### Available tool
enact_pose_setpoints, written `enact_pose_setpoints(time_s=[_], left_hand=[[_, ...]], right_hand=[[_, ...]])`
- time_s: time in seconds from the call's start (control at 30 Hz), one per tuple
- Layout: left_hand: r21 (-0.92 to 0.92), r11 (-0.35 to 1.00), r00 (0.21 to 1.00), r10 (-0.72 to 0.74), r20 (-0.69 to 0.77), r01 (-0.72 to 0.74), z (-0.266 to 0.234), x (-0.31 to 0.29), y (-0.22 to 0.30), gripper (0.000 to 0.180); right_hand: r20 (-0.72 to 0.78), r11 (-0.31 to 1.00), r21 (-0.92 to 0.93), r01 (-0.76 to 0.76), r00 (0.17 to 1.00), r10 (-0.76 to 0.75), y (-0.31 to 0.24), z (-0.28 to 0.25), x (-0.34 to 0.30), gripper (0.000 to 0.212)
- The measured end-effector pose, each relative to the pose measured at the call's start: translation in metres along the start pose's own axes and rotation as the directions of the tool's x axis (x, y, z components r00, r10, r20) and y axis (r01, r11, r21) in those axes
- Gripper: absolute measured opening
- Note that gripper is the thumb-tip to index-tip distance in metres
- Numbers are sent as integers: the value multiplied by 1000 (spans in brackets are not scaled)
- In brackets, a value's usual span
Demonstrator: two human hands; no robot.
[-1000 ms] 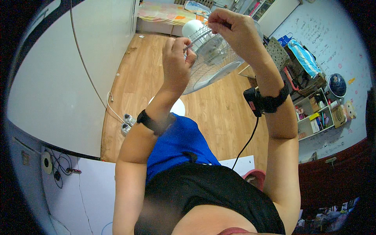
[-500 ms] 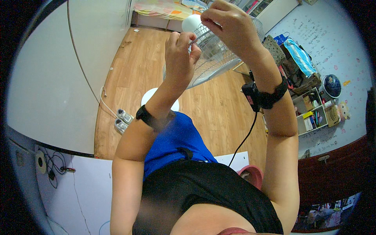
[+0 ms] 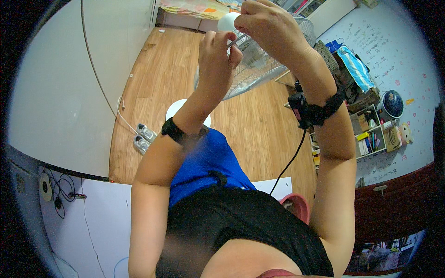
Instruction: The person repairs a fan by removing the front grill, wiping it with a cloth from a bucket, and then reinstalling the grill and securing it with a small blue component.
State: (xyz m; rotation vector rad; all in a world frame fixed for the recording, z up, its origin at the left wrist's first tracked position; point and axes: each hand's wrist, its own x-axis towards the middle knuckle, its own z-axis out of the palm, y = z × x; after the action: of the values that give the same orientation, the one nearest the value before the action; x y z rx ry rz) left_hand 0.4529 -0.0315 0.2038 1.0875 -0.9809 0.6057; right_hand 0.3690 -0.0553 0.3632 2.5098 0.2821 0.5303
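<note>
Strip [image 3: 237, 40], thin and grey, spans the small gap between my hands, slanting up from left to right: I see the left hand [image 3: 217, 59] pinching it lower, the right hand [image 3: 269, 27] higher, the fan [image 3: 252, 76] just behind; its ends are hidden

A strip [image 3: 238, 40] is spanning the gap between the left hand [image 3: 215, 60] and the right hand [image 3: 273, 30], with a fan cage [image 3: 265, 70] standing just behind them. Farther off, a bed [image 3: 194, 10] is lying past the floor [image 3: 241, 139]. To the left, a cabinet [image 3: 60, 92] is rising, with shoes [image 3: 144, 138] sitting on the floor near it. To the right, a shelf unit [image 3: 385, 143] is standing by the wall [image 3: 394, 51], a plush toy [image 3: 406, 133] resting just right of it. Nearer, a tub [image 3: 302, 205] is sitting right of the person's torso [image 3: 222, 217].
</note>
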Motion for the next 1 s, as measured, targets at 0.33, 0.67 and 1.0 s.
enact_pose_setpoints(time_s=[0.33, 0.67, 1.0], left_hand=[[92, 996, 1000, 20, 8, -21, 0, 3, -2, 25], [10, 999, 994, -50, 100, 49, -7, 7, 2, 27], [100, 991, 993, 74, 89, -83, -9, 9, -2, 24]], right_hand=[[24, 1000, 23, -10, 1000, 9, 4, 1, 0, 6], [33, 980, 187, -73, 997, 68, 10, 1, -8, 5], [-7, 993, 118, 16, 1000, -15, 5, 4, -22, 11]])
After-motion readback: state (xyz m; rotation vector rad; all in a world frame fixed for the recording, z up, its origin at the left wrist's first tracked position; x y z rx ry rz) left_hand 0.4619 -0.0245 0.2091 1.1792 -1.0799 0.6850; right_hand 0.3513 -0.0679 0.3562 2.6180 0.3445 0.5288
